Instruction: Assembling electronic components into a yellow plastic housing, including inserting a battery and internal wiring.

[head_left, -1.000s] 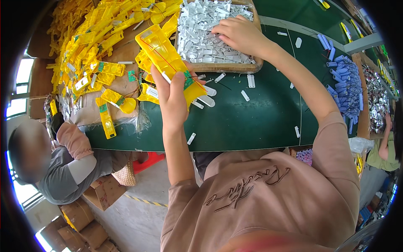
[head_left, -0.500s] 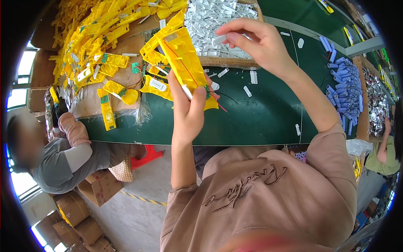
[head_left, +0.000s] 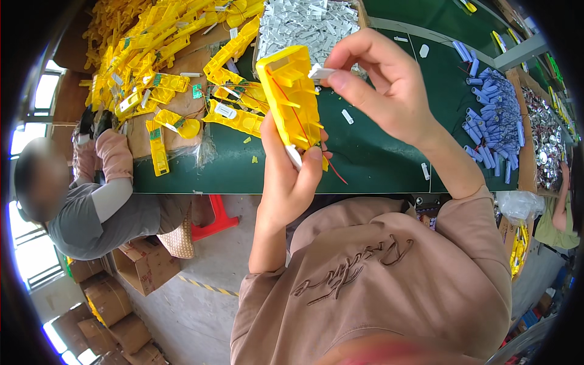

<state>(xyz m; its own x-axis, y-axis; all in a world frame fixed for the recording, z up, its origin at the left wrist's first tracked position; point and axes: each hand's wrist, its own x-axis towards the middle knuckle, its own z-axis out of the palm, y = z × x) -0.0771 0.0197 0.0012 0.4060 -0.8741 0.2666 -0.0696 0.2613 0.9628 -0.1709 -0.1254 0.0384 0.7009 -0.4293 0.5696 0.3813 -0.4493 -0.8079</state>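
Note:
My left hand [head_left: 291,173] is closed round the lower end of a yellow plastic housing [head_left: 292,100], tilted with its hollow, ribbed inside showing. A red wire [head_left: 286,97] runs along that inside and hangs out past my thumb. Beside my fingers, a white piece [head_left: 294,157] shows at the housing's edge. My right hand [head_left: 383,85] pinches a small white plastic part [head_left: 319,72] between thumb and forefinger, close to the housing's upper right side. Behind both hands stands a box [head_left: 364,15] full of similar white parts [head_left: 304,30].
Yellow housings [head_left: 140,67] are heaped at the left, some with green circuit boards. Blue cylindrical cells [head_left: 496,115] with wires lie at the right, near a tray of shiny round parts [head_left: 543,134]. Loose white parts [head_left: 347,116] dot the green table [head_left: 365,170]. A co-worker [head_left: 91,213] sits at left.
The housing has turned more upright and moved slightly right in my left hand. My right hand has brought the white part lower, nearer the housing. The co-worker's arms have shifted.

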